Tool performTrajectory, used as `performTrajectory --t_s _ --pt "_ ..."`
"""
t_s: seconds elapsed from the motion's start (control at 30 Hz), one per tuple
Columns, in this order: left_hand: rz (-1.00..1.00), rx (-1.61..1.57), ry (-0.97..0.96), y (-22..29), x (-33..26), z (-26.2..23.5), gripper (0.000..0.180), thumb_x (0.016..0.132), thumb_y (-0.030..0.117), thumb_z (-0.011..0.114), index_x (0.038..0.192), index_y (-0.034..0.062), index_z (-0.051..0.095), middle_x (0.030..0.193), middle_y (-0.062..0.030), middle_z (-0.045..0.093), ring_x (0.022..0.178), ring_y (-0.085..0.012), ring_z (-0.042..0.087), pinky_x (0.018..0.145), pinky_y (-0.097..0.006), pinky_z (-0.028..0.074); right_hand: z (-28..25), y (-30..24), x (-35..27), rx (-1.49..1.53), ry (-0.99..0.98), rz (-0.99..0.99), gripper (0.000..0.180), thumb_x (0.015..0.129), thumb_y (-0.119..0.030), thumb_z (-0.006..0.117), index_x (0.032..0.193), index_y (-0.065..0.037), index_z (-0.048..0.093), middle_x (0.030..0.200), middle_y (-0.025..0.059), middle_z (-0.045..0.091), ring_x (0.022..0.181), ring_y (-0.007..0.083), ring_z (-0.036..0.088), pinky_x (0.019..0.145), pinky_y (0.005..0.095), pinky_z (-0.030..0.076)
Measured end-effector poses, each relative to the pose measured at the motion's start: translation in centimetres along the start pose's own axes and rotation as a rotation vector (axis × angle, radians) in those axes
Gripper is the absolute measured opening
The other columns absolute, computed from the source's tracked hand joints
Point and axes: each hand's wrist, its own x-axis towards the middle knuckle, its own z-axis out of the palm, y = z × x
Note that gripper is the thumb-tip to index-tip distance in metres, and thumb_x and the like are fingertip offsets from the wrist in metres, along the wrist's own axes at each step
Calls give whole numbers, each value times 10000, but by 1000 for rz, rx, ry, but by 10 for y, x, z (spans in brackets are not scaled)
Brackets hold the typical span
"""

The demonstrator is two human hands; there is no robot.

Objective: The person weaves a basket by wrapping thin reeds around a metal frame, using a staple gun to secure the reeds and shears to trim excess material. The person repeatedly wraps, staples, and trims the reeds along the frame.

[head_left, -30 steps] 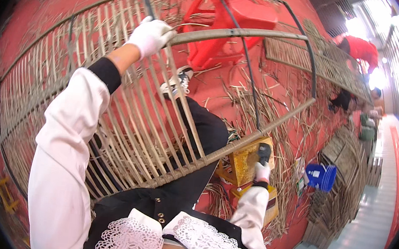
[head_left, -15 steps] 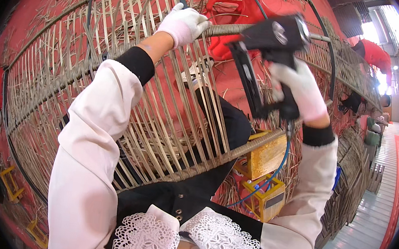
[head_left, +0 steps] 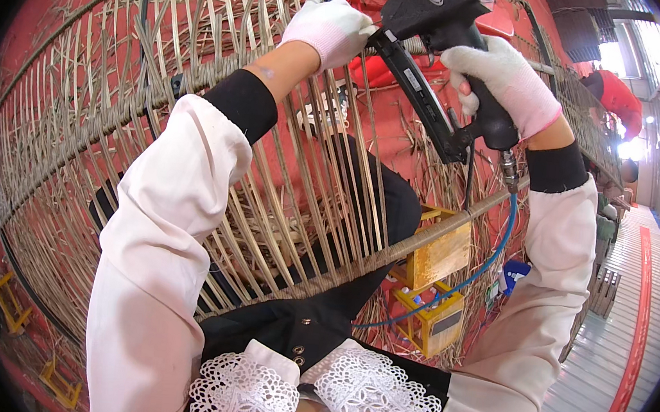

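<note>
Red floor (head_left: 56, 21) around you, strewn with loose strips (head_left: 438, 176). A yellow box-like stand (head_left: 439, 255) sits near your knee; a person (head_left: 620, 98) in red is off to the right. The blue hose (head_left: 512, 214) drops from the nail gun (head_left: 418, 94) and passes the stand. The slatted frame (head_left: 388, 257) lies across your lap. Grip: your left hand (head_left: 330, 29) curls around its middle rail; your right hand (head_left: 509, 84) clasps the gun's handle, nose just beside your left fingers. Whether the nose touches the rail, cannot tell.
</note>
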Motion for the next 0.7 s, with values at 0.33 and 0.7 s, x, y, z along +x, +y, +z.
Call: performTrajectory --t_s 0.33,0.7 --pt "48 140 -39 3 0 -4 210 955 206 528 1013 227 729 909 -67 731 947 -281 699 966 -469 429 3 7 -15 -83 -20 -117 314 905 -252 635 681 -51 548 581 15 553 488 117 564 497 260 450" --pt "-100 -119 -113 10 -1 -10 624 886 596 546 1255 108 666 1089 -153 698 1174 -274 611 1190 -484 219 -42 337 -262 201 550 517 191 876 -223 636 917 -37 637 653 42 594 564 150 577 514 305 465"
